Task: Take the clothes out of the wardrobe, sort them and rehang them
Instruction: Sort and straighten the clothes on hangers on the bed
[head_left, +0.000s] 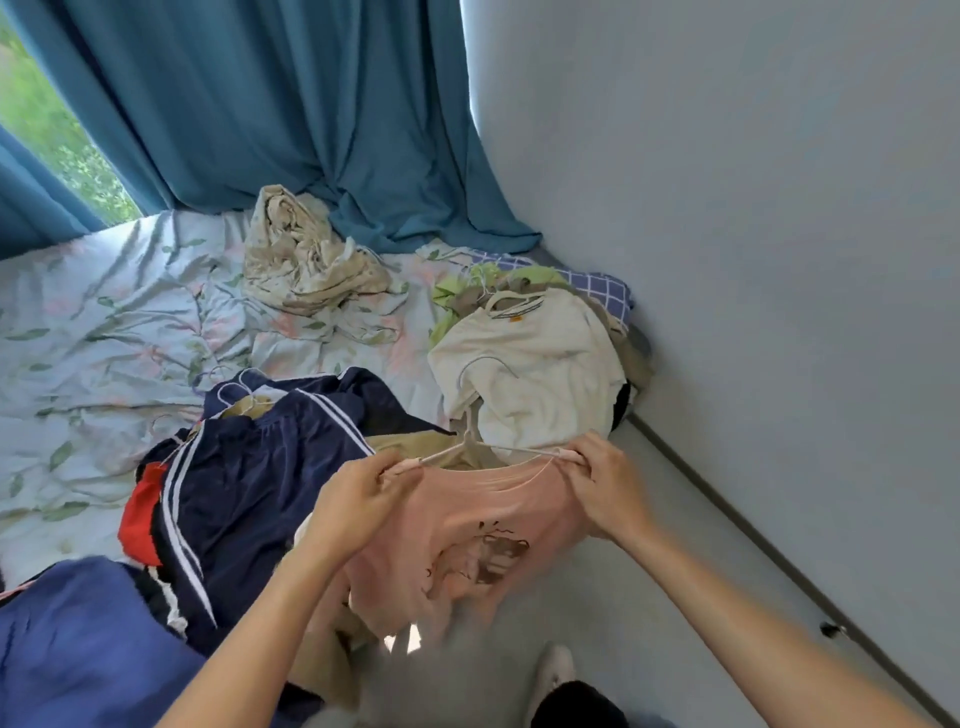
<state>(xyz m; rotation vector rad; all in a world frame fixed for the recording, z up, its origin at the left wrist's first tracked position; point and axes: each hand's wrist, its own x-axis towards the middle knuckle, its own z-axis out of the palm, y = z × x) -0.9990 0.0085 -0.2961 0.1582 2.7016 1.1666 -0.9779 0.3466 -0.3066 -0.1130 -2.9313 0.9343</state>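
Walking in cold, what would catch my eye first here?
Probably the pink T-shirt in the middle foreground, stretched on a white hanger between the left hand and right hand. Behind it, clothes lie heaped on the floral bedsheet, under teal curtains.

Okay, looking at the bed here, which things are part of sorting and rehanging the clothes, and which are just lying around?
Part of the job:
pink T-shirt, gripped at the shoulders by left hand and right hand
white hanger in its neckline
cream T-shirt on its hanger
navy striped shorts

Just lying about:
crumpled floral cloth
teal curtain
floral bedsheet
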